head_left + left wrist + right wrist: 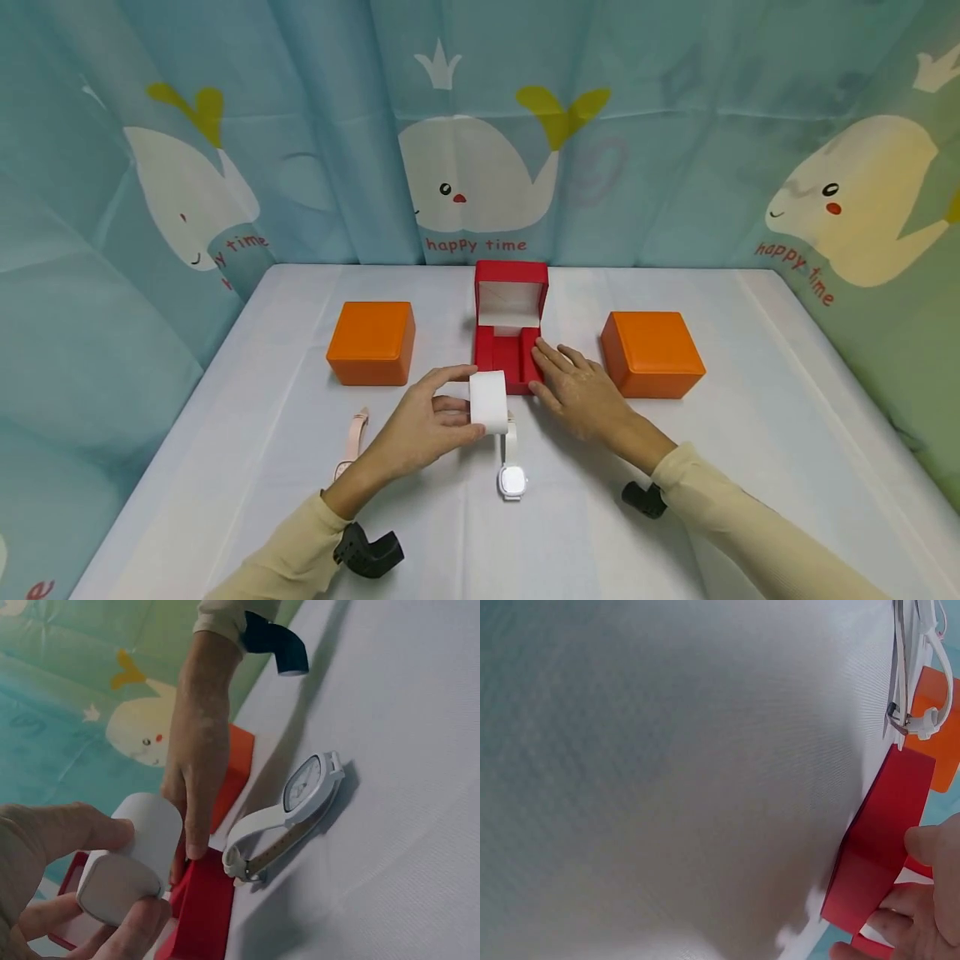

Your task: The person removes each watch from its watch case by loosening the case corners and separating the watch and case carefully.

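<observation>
Here's the left hand (420, 427) with a narrow grip pinching the white cushion (489, 402) near the open red box (507, 354), whose right side the outstretched right hand (583, 398) touches, apparently to steady it.

Soft, even light falls over the worktop (570, 542), laying a blurred shadow beside the right forearm (735, 510). From above, the watch (512, 482) looks washed out; both wrist views are dimmer, the right one murkier leftward.

1 red box (531, 352), 2 orange boxes (371, 329) (656, 340), 2 watches (512, 482) (356, 435), 1 white cushion (488, 402), 2 hands (420, 427) (587, 398), 2 sleeves (288, 550) (738, 521)
</observation>
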`<state>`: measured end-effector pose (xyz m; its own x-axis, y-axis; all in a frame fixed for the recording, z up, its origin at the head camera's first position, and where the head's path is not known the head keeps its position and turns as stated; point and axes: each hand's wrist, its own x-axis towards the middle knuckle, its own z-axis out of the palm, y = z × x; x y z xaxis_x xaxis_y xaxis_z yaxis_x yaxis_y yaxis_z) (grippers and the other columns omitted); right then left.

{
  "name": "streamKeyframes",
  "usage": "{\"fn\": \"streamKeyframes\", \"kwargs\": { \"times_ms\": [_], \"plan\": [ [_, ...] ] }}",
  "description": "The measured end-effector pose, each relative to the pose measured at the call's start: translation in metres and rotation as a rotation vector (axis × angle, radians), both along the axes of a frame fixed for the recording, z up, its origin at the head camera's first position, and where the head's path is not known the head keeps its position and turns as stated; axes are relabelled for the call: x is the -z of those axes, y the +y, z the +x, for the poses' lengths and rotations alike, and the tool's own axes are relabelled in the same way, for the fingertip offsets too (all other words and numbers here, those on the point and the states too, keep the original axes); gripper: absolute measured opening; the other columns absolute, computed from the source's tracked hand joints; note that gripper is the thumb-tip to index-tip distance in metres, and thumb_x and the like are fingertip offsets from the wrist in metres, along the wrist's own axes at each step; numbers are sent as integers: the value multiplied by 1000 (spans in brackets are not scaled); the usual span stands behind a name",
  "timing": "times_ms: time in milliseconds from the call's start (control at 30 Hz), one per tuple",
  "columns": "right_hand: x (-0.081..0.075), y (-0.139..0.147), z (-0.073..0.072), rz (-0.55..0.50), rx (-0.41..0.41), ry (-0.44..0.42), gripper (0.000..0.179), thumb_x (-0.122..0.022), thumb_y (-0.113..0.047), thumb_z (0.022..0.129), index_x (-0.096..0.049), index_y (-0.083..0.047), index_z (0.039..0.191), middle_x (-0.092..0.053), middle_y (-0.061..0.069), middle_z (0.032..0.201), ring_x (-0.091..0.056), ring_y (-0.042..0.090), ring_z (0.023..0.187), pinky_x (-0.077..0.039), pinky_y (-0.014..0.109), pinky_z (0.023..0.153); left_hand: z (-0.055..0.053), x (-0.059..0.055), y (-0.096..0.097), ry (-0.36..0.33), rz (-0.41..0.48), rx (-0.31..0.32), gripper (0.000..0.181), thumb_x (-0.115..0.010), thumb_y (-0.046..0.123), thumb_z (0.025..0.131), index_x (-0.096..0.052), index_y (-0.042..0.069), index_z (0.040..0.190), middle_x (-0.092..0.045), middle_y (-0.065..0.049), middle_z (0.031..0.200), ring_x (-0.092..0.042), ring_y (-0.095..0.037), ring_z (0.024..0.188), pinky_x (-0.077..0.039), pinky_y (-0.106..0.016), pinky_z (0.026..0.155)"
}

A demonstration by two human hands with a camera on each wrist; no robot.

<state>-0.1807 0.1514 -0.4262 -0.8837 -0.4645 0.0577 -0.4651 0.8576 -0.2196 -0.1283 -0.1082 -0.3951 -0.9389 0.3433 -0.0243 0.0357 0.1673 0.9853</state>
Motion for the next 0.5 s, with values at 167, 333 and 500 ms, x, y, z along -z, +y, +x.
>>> {"fn": "streamKeyframes", "kwargs": {
  "times_ms": [167,333,500],
  "plan": [
    [-4,2,0,7,-11,-22,64,-54,-39,104,-39,-2,155,-30,12,163,-33,44,143,-33,59,111,-4,0,6,38,-36,-5,72,-82,-4,82,-49,0,146,-46,-17,142,-68,-30,104,-57,-37,85],
    [-9,5,0,17,-4,-51,65,-56,-38,103,-39,-3,155,-30,11,163,-33,44,143,-33,60,111,-6,0,12,30,-108,-29,74,-83,-1,82,-49,4,147,-46,-13,143,-66,-29,107,-57,-37,86],
    [-9,3,-1,21,-5,-62,66,-57,-39,103,-39,-3,156,-30,11,164,-33,44,143,-33,59,111,-12,2,12,13,-127,-51,75,-84,-1,82,-49,5,149,-47,-12,143,-67,-29,108,-57,-38,86]
  ]
}}
